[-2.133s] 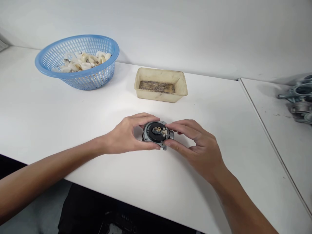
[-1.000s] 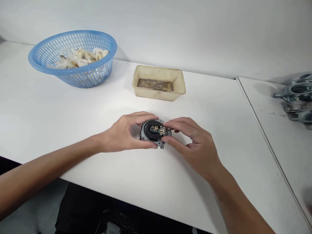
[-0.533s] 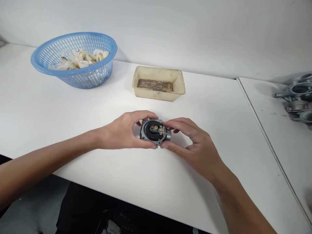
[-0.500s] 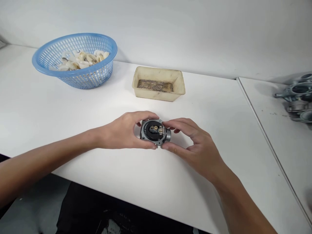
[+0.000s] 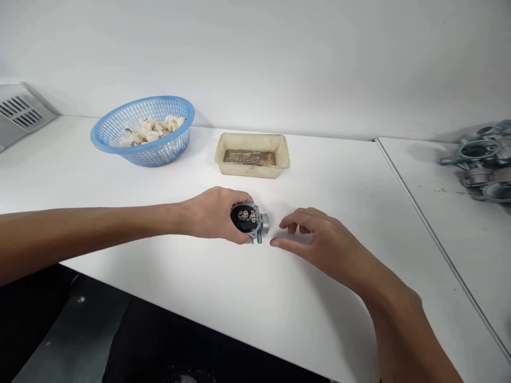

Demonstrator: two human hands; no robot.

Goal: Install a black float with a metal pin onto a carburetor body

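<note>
A carburetor body (image 5: 244,218) of grey metal, its round black recess with brass jets facing up, is at the middle of the view. My left hand (image 5: 217,214) grips it from the left, thumb along the near side and fingers along the far side. Just right of its round metal mouth, my right hand (image 5: 309,234) is apart from it, with thumb and fingers spread and nothing between them.
Behind the hands stands a cream plastic tray (image 5: 251,169) with thin metal pins inside. A blue mesh basket (image 5: 159,154) of whitish parts is at back left. More carburetor bodies (image 5: 479,151) lie at far right, past a table seam (image 5: 423,218). A vented grey box (image 5: 24,114) sits at far left.
My right hand has let go of the carburetor body and drawn off to the right. My left hand keeps hold of it. The camera view has shifted, bringing the vented box into sight.
</note>
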